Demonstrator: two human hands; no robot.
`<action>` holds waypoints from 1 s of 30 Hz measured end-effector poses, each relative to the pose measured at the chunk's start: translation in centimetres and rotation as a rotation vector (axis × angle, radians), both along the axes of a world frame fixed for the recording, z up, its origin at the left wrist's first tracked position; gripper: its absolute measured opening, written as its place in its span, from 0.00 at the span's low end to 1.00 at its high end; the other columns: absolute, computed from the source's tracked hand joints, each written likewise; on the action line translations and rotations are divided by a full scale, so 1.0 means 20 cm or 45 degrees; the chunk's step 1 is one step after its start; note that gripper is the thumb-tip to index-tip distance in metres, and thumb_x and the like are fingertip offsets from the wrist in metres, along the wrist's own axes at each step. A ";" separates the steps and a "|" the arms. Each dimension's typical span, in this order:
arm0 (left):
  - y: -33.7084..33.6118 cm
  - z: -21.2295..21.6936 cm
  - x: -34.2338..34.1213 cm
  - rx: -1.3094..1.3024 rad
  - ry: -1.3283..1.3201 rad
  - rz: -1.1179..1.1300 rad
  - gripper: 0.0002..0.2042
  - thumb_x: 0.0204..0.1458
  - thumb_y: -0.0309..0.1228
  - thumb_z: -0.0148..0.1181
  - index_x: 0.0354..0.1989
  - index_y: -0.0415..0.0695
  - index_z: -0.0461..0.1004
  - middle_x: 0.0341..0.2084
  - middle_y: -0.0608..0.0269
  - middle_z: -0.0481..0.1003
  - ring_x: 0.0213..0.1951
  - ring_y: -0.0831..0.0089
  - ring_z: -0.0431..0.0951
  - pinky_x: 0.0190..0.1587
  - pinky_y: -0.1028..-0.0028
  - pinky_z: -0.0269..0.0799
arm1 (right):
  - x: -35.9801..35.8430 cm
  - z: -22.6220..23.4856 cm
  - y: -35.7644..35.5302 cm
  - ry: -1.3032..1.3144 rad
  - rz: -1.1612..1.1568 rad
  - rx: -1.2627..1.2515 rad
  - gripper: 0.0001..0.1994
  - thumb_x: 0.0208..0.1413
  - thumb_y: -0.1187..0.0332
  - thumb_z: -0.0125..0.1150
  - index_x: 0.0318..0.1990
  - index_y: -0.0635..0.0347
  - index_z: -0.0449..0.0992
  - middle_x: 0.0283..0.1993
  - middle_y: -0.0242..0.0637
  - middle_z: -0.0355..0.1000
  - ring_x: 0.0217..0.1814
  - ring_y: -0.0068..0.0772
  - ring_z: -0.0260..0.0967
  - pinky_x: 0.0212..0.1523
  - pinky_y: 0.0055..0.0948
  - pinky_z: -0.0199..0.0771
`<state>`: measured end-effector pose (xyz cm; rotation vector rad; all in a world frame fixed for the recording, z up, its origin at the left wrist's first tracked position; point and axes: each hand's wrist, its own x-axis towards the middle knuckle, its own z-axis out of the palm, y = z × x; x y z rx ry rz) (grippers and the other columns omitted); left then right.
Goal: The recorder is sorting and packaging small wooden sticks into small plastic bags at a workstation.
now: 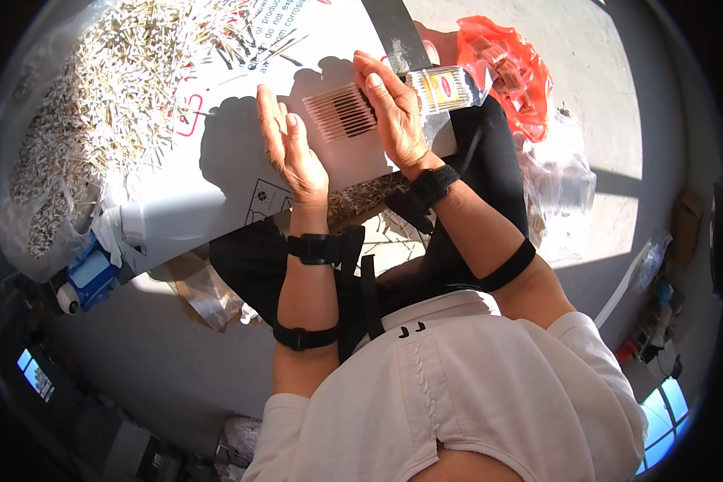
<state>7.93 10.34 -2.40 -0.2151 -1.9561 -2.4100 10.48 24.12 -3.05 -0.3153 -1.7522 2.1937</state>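
Observation:
A neat row of cotton swabs (339, 114) lies side by side on the white printed board (241, 173), between my two hands. My left hand (293, 153) is held on edge to the left of the row, fingers stretched out and apart from the swabs. My right hand (395, 116) stands at the right end of the row with its fingers straight, seemingly touching the swab ends. Just beyond it, to the right, lies a clear packet of cotton swabs (442, 88) with a yellow and red label. Neither hand grips anything.
A large heap of loose cotton swabs (108, 96) in a clear plastic bag covers the board's left side. To the right, a red plastic bag (530, 100) holds small packs, with clear plastic bags (558, 181) below it. A blue and white object (92, 277) sits beneath the board's left corner.

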 end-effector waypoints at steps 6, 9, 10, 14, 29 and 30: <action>-0.19 0.00 0.03 -0.607 0.267 -0.026 0.31 0.61 0.33 0.53 0.70 0.36 0.49 0.70 0.45 0.50 0.71 0.54 0.49 0.71 0.60 0.43 | 0.08 0.03 0.07 -0.031 -0.025 -0.042 0.18 0.68 0.68 0.49 0.60 0.70 0.67 0.61 0.44 0.67 0.64 0.31 0.64 0.67 0.30 0.61; -0.14 0.07 0.07 -1.461 0.559 -0.218 0.40 0.54 0.46 0.59 0.70 0.39 0.49 0.70 0.44 0.48 0.72 0.50 0.45 0.70 0.50 0.41 | 0.15 0.07 0.08 -0.096 -0.087 -0.087 0.10 0.64 0.74 0.53 0.49 0.69 0.71 0.46 0.37 0.72 0.51 0.25 0.70 0.57 0.25 0.69; -0.11 0.09 0.10 -1.620 0.591 -0.298 0.43 0.53 0.52 0.59 0.70 0.39 0.49 0.70 0.45 0.47 0.72 0.51 0.44 0.70 0.48 0.39 | 0.17 0.09 0.08 -0.094 -0.088 -0.087 0.10 0.64 0.74 0.53 0.49 0.69 0.71 0.46 0.37 0.72 0.51 0.25 0.70 0.57 0.25 0.69; -0.03 0.07 0.11 -1.719 0.640 -0.382 0.47 0.51 0.62 0.53 0.70 0.39 0.48 0.71 0.48 0.46 0.73 0.54 0.42 0.70 0.46 0.35 | 0.21 0.12 0.11 -0.285 -0.035 0.409 0.06 0.57 0.76 0.58 0.42 0.64 0.75 0.39 0.40 0.74 0.40 0.36 0.75 0.44 0.31 0.75; -0.01 -0.01 0.09 -1.826 0.666 -0.379 0.47 0.50 0.62 0.53 0.71 0.43 0.47 0.71 0.51 0.46 0.73 0.56 0.42 0.70 0.46 0.36 | 0.20 0.08 0.09 -0.134 0.045 1.274 0.03 0.53 0.71 0.60 0.34 0.53 0.79 0.33 0.36 0.71 0.36 0.45 0.74 0.34 0.40 0.76; -0.01 -0.01 0.09 -1.825 0.667 -0.378 0.47 0.50 0.62 0.53 0.71 0.43 0.47 0.71 0.51 0.46 0.73 0.56 0.42 0.70 0.46 0.36 | 0.20 0.08 0.09 -0.138 0.038 1.289 0.03 0.53 0.71 0.60 0.34 0.53 0.79 0.33 0.36 0.71 0.36 0.45 0.74 0.35 0.39 0.76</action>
